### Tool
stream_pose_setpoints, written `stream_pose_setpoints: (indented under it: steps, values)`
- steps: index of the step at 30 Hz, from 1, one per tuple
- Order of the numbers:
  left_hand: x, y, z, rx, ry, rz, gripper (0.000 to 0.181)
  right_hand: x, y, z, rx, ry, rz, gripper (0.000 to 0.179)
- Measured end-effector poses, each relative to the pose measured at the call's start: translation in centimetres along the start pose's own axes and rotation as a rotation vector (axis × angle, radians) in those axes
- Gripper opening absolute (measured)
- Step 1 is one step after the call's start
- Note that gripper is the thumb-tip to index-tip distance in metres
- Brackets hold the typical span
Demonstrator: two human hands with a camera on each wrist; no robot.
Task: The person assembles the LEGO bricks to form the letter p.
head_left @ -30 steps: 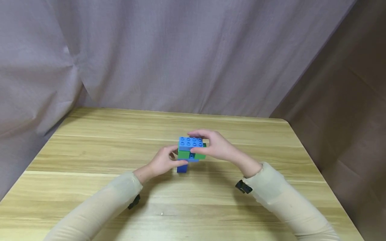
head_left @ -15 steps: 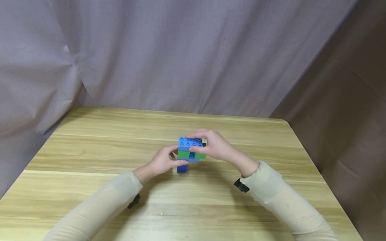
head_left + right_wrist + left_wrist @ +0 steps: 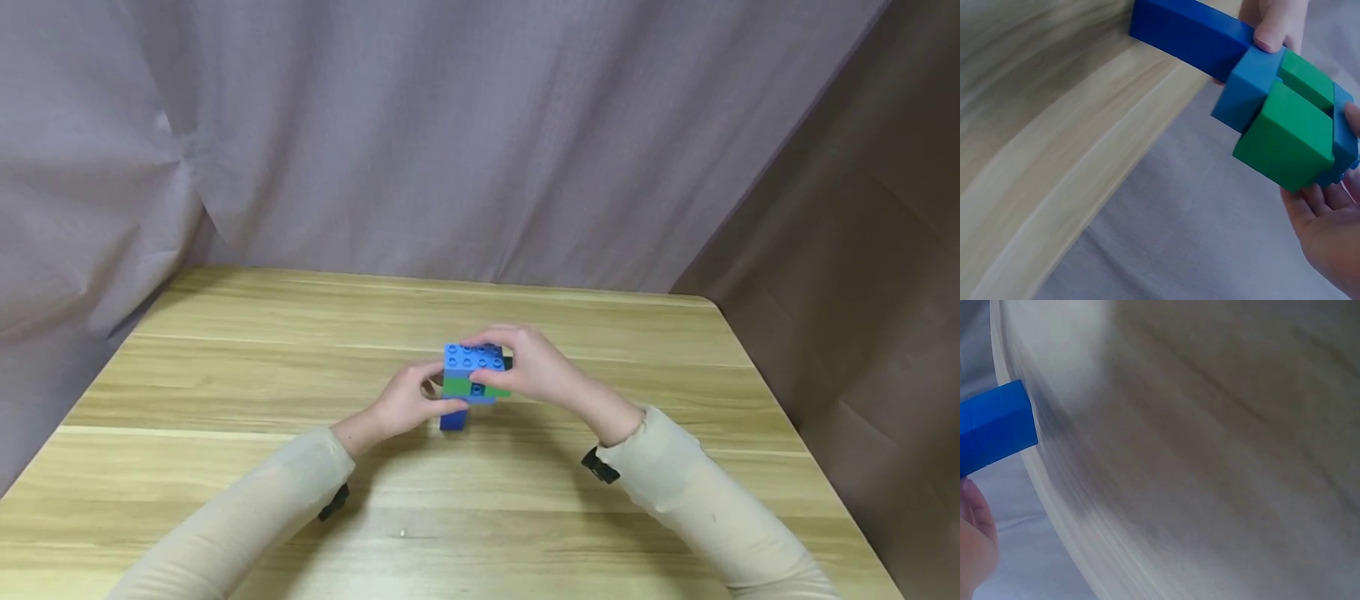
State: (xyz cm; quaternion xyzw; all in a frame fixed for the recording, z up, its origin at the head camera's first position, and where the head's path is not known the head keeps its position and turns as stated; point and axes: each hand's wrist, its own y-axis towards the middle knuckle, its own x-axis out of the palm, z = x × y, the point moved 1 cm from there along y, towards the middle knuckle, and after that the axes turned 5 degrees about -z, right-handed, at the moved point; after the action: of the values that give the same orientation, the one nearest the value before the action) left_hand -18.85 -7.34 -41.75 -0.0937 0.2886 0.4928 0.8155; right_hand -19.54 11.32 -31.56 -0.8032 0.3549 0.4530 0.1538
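In the head view a stack of toy building bricks stands at mid-table. A light blue studded brick (image 3: pixel 459 357) tops it. Below sit two green bricks (image 3: pixel 457 387) with a gap between them, then another blue brick (image 3: pixel 1244 87), above a dark blue column (image 3: pixel 452 420). My left hand (image 3: pixel 401 400) holds the stack from the left around the lower blue brick, thumb in front. From the right, my right hand (image 3: pixel 540 367) pinches the top blue brick, thumb in front and fingers behind. The left wrist view shows only the dark blue column and part of a hand.
The stack stands on a wooden table (image 3: pixel 225 375). A grey curtain (image 3: pixel 420 150) hangs behind its far edge, and a darker cloth (image 3: pixel 847 275) hangs along the right side. A tiny pale speck (image 3: pixel 402 532) lies near the front.
My right hand has shifted slightly left over the top blue brick. That brick has moved a little left, then slightly down. My left hand and the column stay in place.
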Motion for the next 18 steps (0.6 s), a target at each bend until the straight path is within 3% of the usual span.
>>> stream_pose_setpoints:
  steps: [18]
  values:
    - [0.26,0.3,-0.28,0.013,0.029,0.008,0.043,-0.21,0.53,-0.64,0.057,0.021,0.02,0.034]
